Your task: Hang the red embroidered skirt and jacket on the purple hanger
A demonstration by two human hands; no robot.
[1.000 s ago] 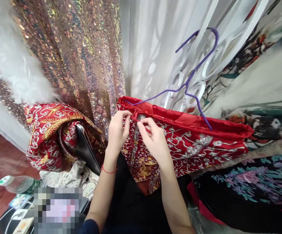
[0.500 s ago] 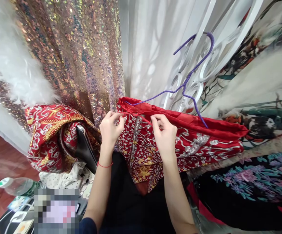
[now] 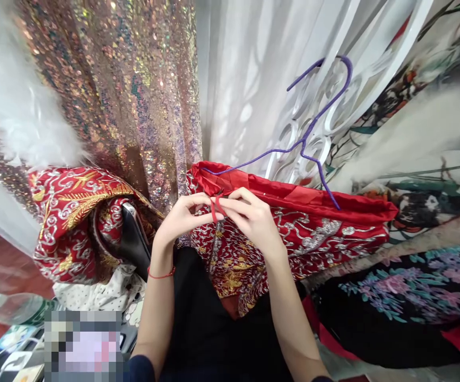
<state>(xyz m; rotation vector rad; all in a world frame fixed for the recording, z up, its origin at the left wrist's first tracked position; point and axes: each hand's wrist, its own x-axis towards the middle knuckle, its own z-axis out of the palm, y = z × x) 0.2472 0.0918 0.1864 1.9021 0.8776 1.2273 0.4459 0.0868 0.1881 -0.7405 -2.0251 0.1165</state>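
Observation:
A red embroidered skirt (image 3: 313, 236), with silver and gold patterns and a red satin waistband, hangs from a purple hanger (image 3: 307, 135). At its waistband, toward the left end, a red ribbon (image 3: 218, 208) is crossed into a loop between my fingertips. My left hand (image 3: 184, 215) pinches the ribbon from the left. From the right, my right hand (image 3: 249, 209) pinches it too, fingers bent and touching the ribbon. Both hands meet just in front of the waistband, and some fingertips are hidden behind the ribbon.
Another red embroidered garment (image 3: 70, 228) lies at the left beside a dark bag-like item (image 3: 134, 233). A plastic bottle (image 3: 15, 307) stands lower left. Sequined fabric (image 3: 134, 79) hangs behind, a white scrolled metal frame (image 3: 333, 101) at right, and black floral fabric (image 3: 392, 313) lower right.
My hands have come together from apart, the right moving left and the left slightly right. The ribbon that was stretched between them is now crossed in a loop.

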